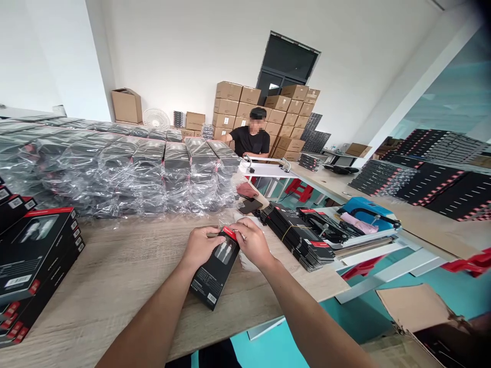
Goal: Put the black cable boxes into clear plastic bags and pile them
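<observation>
A slim black retail box (218,268) with a red top end and a picture of white cable plugs is tilted above the wooden table (126,266). My left hand (201,248) grips its upper left edge, thumb across the front. At the red end, the fingers of my right hand (251,239) are closed on the upper right corner; exactly what they pinch there is partly hidden. A white cloth or sheet (248,261) lies under my right wrist. To the right sits a stack of flat black cartons (293,235) bound with a yellow band.
Plastic-wrapped stacks of black boxes (146,174) line the table's far side. More boxes (34,255) are piled at the left. A blue case (368,212) rests at right, beyond the banded stack. An open cardboard carton (414,306) stands lower right. A person (253,135) sits across the room.
</observation>
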Tool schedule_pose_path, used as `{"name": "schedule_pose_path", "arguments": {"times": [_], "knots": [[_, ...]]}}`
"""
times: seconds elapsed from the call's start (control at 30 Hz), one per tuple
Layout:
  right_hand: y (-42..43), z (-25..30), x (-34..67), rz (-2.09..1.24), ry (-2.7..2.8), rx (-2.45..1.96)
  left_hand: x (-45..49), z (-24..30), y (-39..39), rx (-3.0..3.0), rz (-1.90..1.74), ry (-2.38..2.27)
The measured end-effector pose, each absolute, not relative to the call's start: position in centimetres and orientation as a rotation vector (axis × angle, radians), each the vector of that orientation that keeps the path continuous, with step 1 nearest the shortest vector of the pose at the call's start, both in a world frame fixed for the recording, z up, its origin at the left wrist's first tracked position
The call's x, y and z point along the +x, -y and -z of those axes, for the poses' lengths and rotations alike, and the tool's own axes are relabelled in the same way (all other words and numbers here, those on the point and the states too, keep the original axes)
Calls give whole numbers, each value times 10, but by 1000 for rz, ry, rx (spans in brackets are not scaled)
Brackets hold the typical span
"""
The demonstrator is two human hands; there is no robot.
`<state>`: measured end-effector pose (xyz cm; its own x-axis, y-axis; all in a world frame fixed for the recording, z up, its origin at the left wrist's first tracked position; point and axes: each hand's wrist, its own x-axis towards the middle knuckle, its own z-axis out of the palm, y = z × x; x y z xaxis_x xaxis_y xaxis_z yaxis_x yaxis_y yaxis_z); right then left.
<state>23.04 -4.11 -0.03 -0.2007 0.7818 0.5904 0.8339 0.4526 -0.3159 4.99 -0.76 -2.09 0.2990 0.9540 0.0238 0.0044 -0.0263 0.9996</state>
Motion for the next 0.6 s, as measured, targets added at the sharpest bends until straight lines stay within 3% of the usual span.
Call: {"name": "schedule_pose_path", "arguments": {"times": [0.13, 0.27, 0.43, 0.6], "knots": [[43, -3, 228, 219, 1966, -1422, 50, 20, 7, 1368, -1026, -964], [43, -3, 230, 240, 1728, -1767, 48, 17, 8, 1411, -1054, -1007], [34, 0, 239, -182, 1499, -1809, 48, 20, 6, 1409, -1047, -1063], [35, -7, 240, -887, 1270, -1722, 46, 23, 4, 1375, -1011, -1035]]}}
